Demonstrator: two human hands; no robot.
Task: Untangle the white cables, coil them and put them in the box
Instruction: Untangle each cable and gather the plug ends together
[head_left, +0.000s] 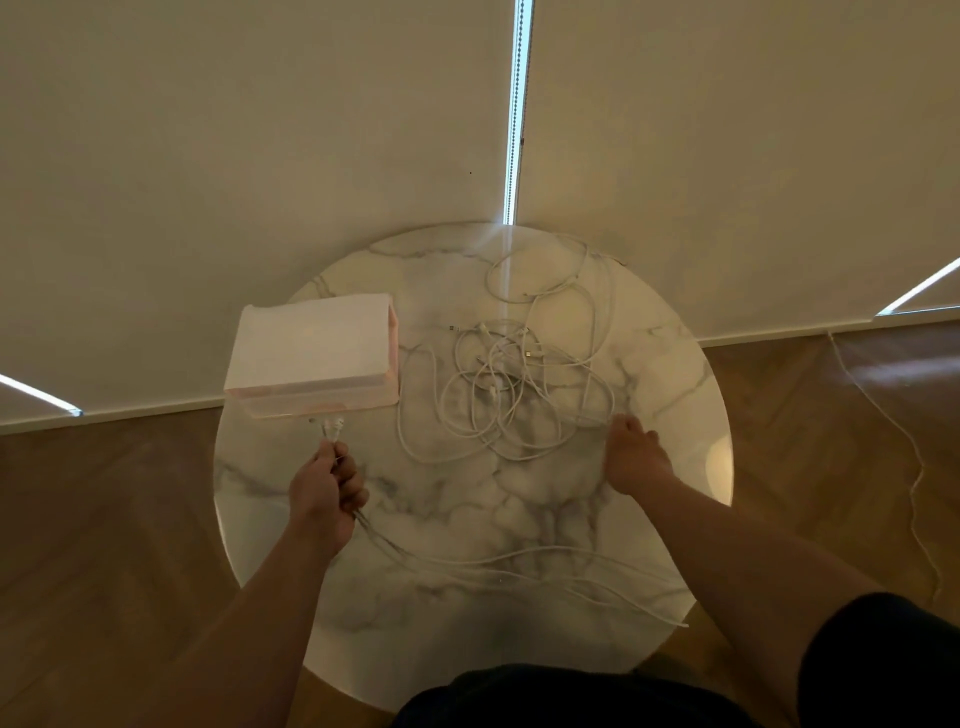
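Left grip (327, 488) clutches cable ends (332, 428); right grip (636, 457) (closure unclear) touches tangle (509, 384); one box (311, 348).

1. White cables, tangled heap (509, 384): thin white cords in loose overlapping loops, several plug ends showing near the middle. It lay on the bench (519, 499) just right of the box, and one loop reached toward the far edge. The right hand (636, 457) touched its near right edge.
2. White cables, held bundle (467, 564): a few strands were gripped in the left hand (324, 493), plug ends protruding toward the box. The rest trailed across the near bench to the right.
3. Box (311, 345): white, rectangular, pinkish at the edges. It sat at the bench's far left.
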